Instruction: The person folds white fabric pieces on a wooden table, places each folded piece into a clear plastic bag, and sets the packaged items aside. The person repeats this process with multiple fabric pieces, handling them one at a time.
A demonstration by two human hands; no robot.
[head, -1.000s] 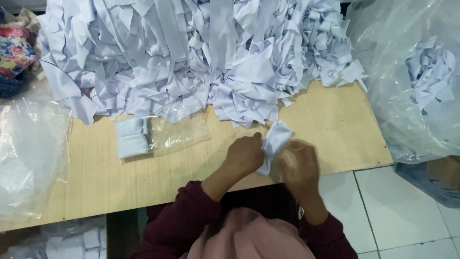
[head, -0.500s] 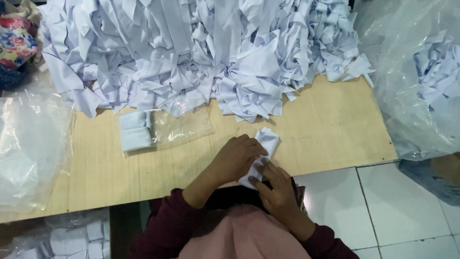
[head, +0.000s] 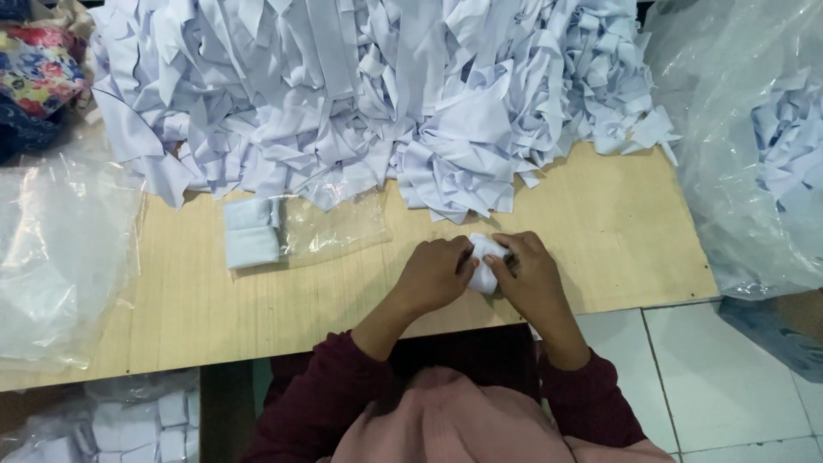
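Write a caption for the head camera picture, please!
Both hands, left hand and right hand, fold a small white cloth piece on a wooden table.

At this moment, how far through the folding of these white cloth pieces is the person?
Done: a few folded pieces sit inside a clear bag on the table. In hand: the left hand and right hand press one white piece between them. Left: a large pile of loose white pieces behind.

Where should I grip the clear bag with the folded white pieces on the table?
Take the clear plastic bag by its flat, empty right part, coming from the near table edge. The folded white pieces sit at its left end, so the right side lies thin, loose and uncovered; the fabric pile crowds the far edge.
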